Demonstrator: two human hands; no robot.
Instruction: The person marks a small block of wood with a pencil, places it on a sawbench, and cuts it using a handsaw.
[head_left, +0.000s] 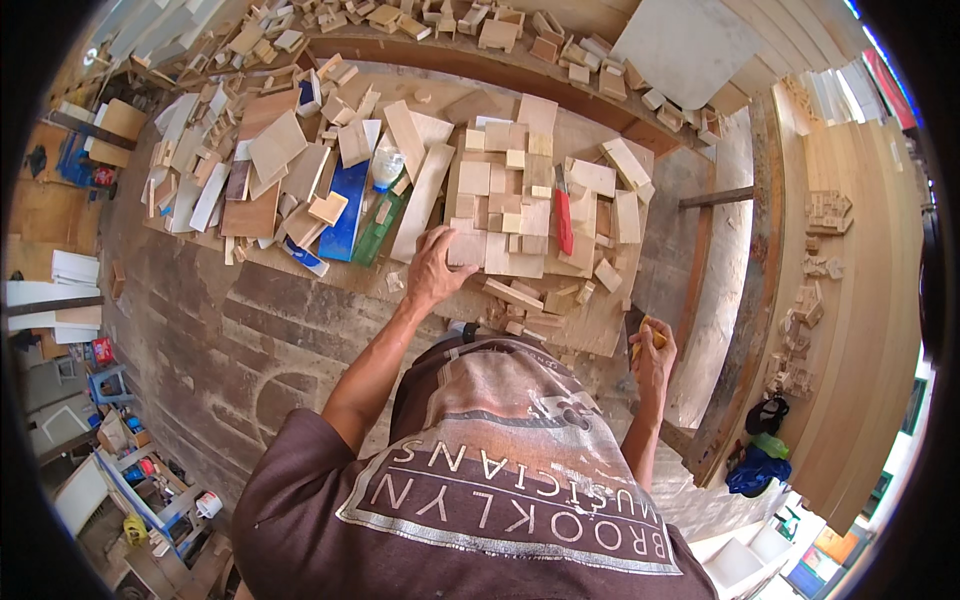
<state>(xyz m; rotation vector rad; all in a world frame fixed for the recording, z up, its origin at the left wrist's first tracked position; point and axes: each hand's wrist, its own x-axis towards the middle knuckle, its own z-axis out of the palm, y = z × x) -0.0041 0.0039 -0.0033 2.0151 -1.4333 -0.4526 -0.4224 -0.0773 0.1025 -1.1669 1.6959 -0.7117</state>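
Pale square and oblong wooden blocks point(505, 215) are fitted side by side into a panel on the worktable, some raised above others. My left hand point(435, 270) is at its near left corner, thumb and fingers around a square wooden block point(467, 249). Off the table's near right edge, my right hand point(654, 352) is closed around the yellow handle of a tool with a dark flat blade point(634, 322); its exact kind is hard to make out. A red-handled knife point(563, 222) lies on the right part of the panel.
Wood offcuts point(275, 150) crowd the table's left side, near a blue board point(344, 210), a green bottle point(380, 228) and a white container with a blue rim point(386, 168). Loose blocks point(608, 274) lie at right. A shelf of scraps point(500, 35) runs behind; long planks point(860, 300) stand right.
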